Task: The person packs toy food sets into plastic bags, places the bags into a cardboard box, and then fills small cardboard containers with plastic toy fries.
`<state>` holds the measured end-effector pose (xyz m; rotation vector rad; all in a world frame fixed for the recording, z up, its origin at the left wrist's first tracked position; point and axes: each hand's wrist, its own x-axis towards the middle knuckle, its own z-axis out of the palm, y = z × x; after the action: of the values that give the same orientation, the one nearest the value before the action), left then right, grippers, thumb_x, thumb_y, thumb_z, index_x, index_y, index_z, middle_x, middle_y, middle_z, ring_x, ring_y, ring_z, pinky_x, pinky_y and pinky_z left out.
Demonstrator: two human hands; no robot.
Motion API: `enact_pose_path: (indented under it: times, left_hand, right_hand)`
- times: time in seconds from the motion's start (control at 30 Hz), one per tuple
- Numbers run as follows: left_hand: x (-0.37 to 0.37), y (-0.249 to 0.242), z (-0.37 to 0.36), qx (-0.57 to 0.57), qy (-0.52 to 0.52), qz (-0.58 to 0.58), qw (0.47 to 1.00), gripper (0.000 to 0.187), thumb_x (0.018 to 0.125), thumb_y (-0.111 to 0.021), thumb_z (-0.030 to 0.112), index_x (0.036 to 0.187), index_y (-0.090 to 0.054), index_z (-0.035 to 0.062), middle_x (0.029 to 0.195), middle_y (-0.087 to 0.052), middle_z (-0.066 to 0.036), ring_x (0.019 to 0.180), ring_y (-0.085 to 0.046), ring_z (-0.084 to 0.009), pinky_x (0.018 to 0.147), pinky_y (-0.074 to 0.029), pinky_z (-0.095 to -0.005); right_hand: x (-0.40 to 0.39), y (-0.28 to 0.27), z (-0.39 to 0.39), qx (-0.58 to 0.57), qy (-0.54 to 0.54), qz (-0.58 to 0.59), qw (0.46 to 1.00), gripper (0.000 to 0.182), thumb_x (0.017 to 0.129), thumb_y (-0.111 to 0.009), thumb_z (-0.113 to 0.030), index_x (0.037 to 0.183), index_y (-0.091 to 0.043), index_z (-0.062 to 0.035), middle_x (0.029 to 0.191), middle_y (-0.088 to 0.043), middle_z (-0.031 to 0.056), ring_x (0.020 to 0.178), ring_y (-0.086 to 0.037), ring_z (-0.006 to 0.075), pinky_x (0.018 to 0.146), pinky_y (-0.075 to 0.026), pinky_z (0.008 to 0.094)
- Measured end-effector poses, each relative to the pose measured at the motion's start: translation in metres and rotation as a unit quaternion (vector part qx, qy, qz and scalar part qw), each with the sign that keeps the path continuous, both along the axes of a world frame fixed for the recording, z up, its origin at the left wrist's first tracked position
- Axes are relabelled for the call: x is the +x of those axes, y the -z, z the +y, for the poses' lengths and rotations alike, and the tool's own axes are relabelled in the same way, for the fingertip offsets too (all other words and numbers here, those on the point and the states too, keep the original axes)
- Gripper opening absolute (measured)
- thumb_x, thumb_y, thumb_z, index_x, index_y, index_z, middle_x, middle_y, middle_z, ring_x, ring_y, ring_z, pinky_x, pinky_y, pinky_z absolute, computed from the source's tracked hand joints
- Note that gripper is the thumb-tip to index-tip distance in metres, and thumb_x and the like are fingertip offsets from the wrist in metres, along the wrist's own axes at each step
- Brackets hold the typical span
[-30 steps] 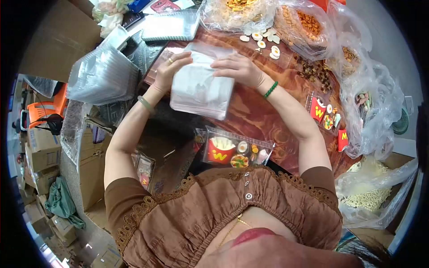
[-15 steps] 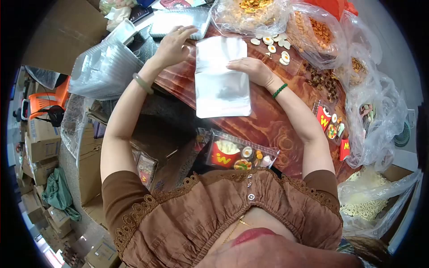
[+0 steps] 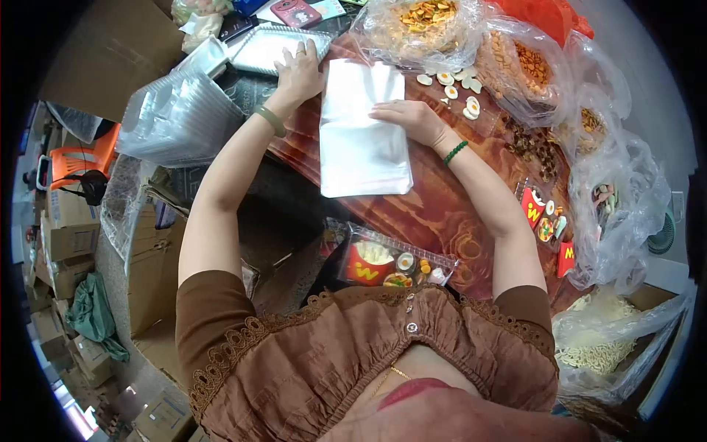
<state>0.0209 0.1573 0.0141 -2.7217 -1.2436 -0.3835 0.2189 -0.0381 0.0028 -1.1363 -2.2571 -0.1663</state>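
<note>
A stack of clear flat plastic bags lies on the reddish wood-grain table in front of me. My right hand rests on the stack's right side, fingers stretched out flat. At its upper left, my left hand has its fingers spread over the right edge of a clear ribbed plastic tray. Neither hand grips anything. Close to my body sits a clear pack with a red toy fries box, a small egg and other miniature food pieces inside.
Nested clear plastic trays stand at the left. Loose toy egg pieces lie beyond my right hand. Open bags of small pieces line the far and right sides. A bag of cream-coloured pieces is at the lower right.
My left hand has moved right, and its fingers now point up onto the tray. That tray sits further left and nearer. My right hand stays on the bags.
</note>
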Motion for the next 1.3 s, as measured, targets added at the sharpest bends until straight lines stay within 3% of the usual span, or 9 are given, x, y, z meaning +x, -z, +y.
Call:
enact_pose_path:
  times: [0.03, 0.17, 0.27, 0.37, 0.63, 1.0, 1.03, 1.17, 1.3]
  left_hand:
    - [-0.005, 0.004, -0.001, 0.031, -0.005, 0.003, 1.000, 0.071, 0.077, -0.057, 0.017, 0.139, -0.029, -0.0022, 0.137, -0.041, -0.024, 0.120, -0.040, -0.0504, 0.090, -0.038, -0.0663]
    - [-0.018, -0.007, -0.013, 0.009, -0.015, 0.008, 1.000, 0.069, 0.076, -0.058, 0.015, 0.138, -0.033, -0.0025, 0.140, -0.038, -0.025, 0.127, -0.033, -0.0510, 0.096, -0.036, -0.0627]
    - [-0.019, -0.022, -0.037, 0.127, 0.196, -0.127, 0.964, 0.055, 0.080, -0.057, 0.010, 0.132, -0.043, -0.0021, 0.138, -0.041, -0.025, 0.128, -0.036, -0.0471, 0.105, -0.033, -0.0509]
    - [-0.007, -0.013, -0.076, -0.081, 0.292, -0.149, 0.941, 0.047, 0.090, -0.053, 0.022, 0.129, -0.048, -0.0032, 0.134, -0.046, -0.024, 0.130, -0.037, -0.0417, 0.108, -0.030, -0.0483]
    - [0.009, 0.018, -0.080, -0.087, 0.203, -0.118, 0.968, 0.056, 0.095, -0.044, 0.037, 0.133, -0.043, -0.0026, 0.137, -0.045, -0.023, 0.132, -0.035, -0.0414, 0.108, -0.026, -0.0520]
    - [-0.005, 0.018, -0.080, -0.058, 0.213, -0.063, 0.973, 0.099, 0.074, -0.062, 0.067, 0.143, -0.030, 0.0034, 0.142, -0.036, -0.026, 0.138, -0.022, -0.0436, 0.111, -0.017, -0.0583]
    - [-0.007, 0.012, -0.085, 0.035, 0.243, -0.106, 0.964, 0.088, 0.074, -0.070, 0.057, 0.136, -0.040, 0.0032, 0.135, -0.045, -0.022, 0.131, -0.036, -0.0392, 0.106, -0.030, -0.0536]
    - [-0.019, 0.002, -0.108, -0.015, 0.314, -0.231, 0.921, 0.049, 0.071, -0.080, 0.033, 0.107, -0.063, 0.0047, 0.105, -0.061, -0.009, 0.099, -0.057, -0.0248, 0.082, -0.050, -0.0365]
    - [-0.021, 0.017, -0.122, -0.066, 0.224, -0.210, 0.949, 0.031, 0.070, -0.079, 0.034, 0.089, -0.072, 0.0110, 0.093, -0.065, -0.006, 0.093, -0.061, -0.0242, 0.077, -0.051, -0.0346]
  right_hand:
    - [0.000, 0.001, 0.004, 0.002, -0.006, -0.005, 1.000, 0.031, 0.085, -0.053, -0.006, 0.111, -0.065, -0.0170, 0.106, -0.068, 0.0016, 0.095, -0.066, 0.0167, 0.078, -0.057, 0.0281]
    - [0.000, 0.004, 0.023, 0.018, 0.004, -0.027, 0.999, 0.032, 0.085, -0.052, -0.007, 0.113, -0.063, -0.0185, 0.108, -0.067, 0.0010, 0.095, -0.066, 0.0168, 0.078, -0.057, 0.0276]
    - [0.002, 0.009, 0.033, 0.029, -0.018, -0.028, 0.999, 0.035, 0.082, -0.055, -0.007, 0.114, -0.063, -0.0168, 0.109, -0.067, 0.0053, 0.097, -0.066, 0.0207, 0.079, -0.056, 0.0290]
    - [0.010, 0.015, 0.043, 0.049, -0.020, -0.038, 0.998, 0.032, 0.085, -0.053, -0.008, 0.114, -0.063, -0.0180, 0.110, -0.066, 0.0007, 0.097, -0.065, 0.0168, 0.079, -0.056, 0.0280]
    - [0.034, 0.016, 0.067, 0.027, 0.012, -0.037, 0.999, 0.036, 0.085, -0.052, -0.009, 0.118, -0.060, -0.0196, 0.117, -0.063, 0.0023, 0.102, -0.063, 0.0196, 0.086, -0.053, 0.0293]
    - [0.026, -0.028, 0.021, -0.155, 0.135, -0.074, 0.976, 0.050, 0.087, -0.044, 0.005, 0.134, -0.045, -0.0134, 0.135, -0.050, 0.0112, 0.119, -0.053, 0.0285, 0.098, -0.046, 0.0367]
    - [0.026, -0.038, 0.010, -0.177, 0.165, -0.093, 0.966, 0.047, 0.088, -0.045, 0.004, 0.132, -0.047, -0.0121, 0.132, -0.052, 0.0115, 0.117, -0.053, 0.0288, 0.097, -0.046, 0.0368]
    - [0.017, -0.045, -0.023, -0.157, 0.187, 0.049, 0.968, 0.028, 0.092, -0.050, -0.004, 0.119, -0.057, -0.0065, 0.116, -0.062, 0.0118, 0.102, -0.062, 0.0268, 0.085, -0.051, 0.0339]
    - [-0.003, -0.034, -0.046, -0.212, 0.256, 0.188, 0.924, 0.026, 0.089, -0.063, -0.024, 0.106, -0.064, -0.0038, 0.093, -0.068, 0.0102, 0.083, -0.066, 0.0219, 0.072, -0.051, 0.0320]
